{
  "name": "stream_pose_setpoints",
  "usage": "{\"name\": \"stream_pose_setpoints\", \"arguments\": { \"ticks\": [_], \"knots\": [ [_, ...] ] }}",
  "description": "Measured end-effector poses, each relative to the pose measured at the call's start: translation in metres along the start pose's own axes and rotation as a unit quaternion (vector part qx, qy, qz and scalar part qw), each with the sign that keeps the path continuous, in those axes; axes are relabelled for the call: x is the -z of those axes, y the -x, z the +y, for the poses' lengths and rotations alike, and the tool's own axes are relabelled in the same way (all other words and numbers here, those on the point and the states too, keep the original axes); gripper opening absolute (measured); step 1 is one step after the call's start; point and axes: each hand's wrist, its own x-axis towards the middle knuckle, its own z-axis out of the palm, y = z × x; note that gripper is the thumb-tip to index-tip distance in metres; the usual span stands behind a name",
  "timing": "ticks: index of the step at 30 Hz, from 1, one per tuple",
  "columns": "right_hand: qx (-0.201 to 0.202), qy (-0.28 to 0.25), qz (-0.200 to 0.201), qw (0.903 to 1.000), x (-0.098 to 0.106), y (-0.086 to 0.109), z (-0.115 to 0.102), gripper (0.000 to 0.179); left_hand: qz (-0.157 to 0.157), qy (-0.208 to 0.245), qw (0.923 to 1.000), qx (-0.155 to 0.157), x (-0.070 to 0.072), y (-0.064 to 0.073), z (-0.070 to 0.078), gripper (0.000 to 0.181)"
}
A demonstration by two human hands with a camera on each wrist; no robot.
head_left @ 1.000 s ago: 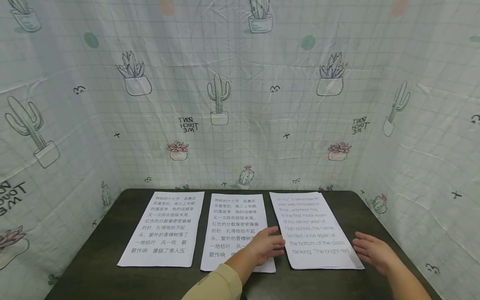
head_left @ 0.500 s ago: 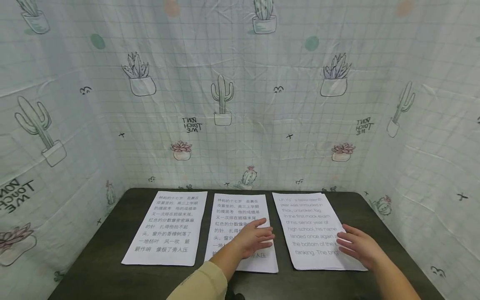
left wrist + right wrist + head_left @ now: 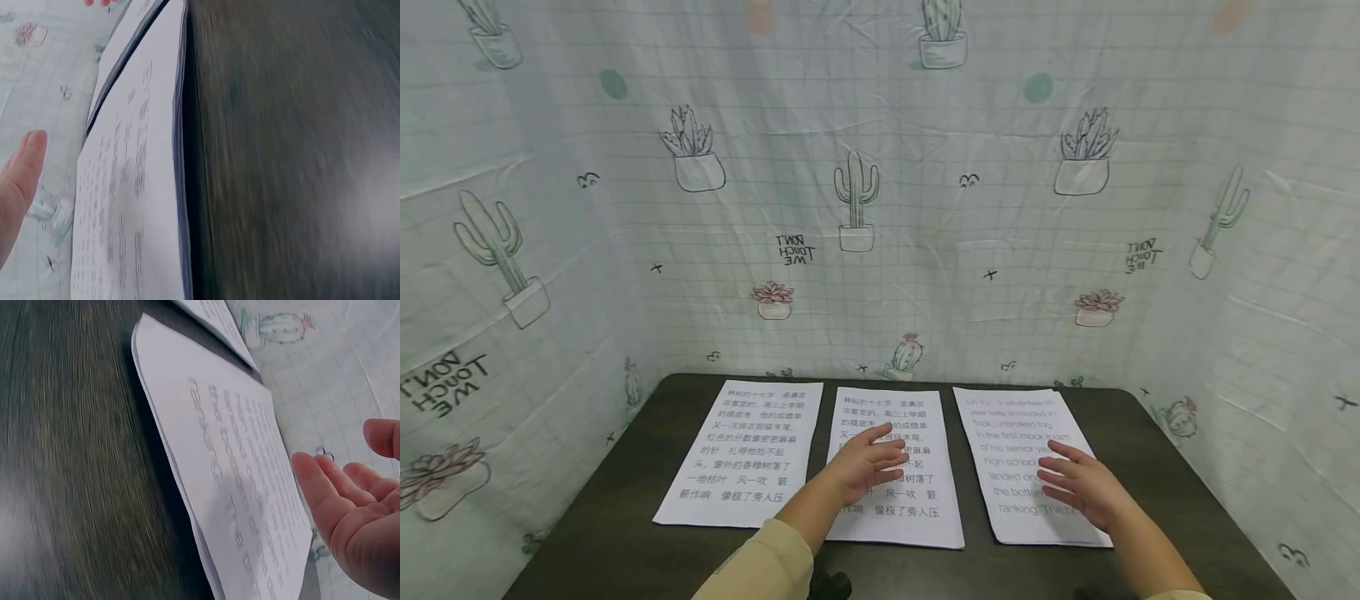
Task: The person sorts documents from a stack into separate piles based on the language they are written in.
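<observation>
In the head view my left hand (image 3: 861, 468) hovers over the middle stack of printed paper (image 3: 902, 529), its fingers loosely extended to the right and holding nothing. Farther right, my right hand (image 3: 1084, 487) is held above the stack with English print (image 3: 1011, 467), fingers pointing left and apart from the sheets. Both wrist views show space between hand and paper. The middle stack (image 3: 134, 187) carries Chinese characters, and part of its text is hidden by my left hand. Several sheet edges show along the right-hand stack (image 3: 181, 419) too.
A third stack with Chinese print (image 3: 748, 454) lies at the left of the dark table (image 3: 602, 517). Behind and on both sides hangs a pale curtain (image 3: 917, 208) with cactus drawings. A black rounded thing (image 3: 831, 585) shows under the left sleeve.
Both hands have moved left: the left from the gap between the middle and right stacks to over the middle stack, the right from beside the English stack to above it. The view has shifted slightly.
</observation>
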Motion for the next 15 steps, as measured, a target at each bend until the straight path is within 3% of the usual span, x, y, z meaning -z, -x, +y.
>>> {"name": "stream_pose_setpoints", "arguments": {
  "ticks": [8,15],
  "knots": [
    [0.001,-0.016,-0.005,0.9999,-0.026,-0.008,-0.003,0.066,0.008,-0.012,0.9999,-0.004,0.033,0.016,0.001,0.069],
    [0.019,-0.008,-0.024,0.9995,-0.053,-0.015,-0.007,0.064,0.037,-0.032,0.9986,-0.020,0.066,0.033,0.006,0.068]
  ]
}}
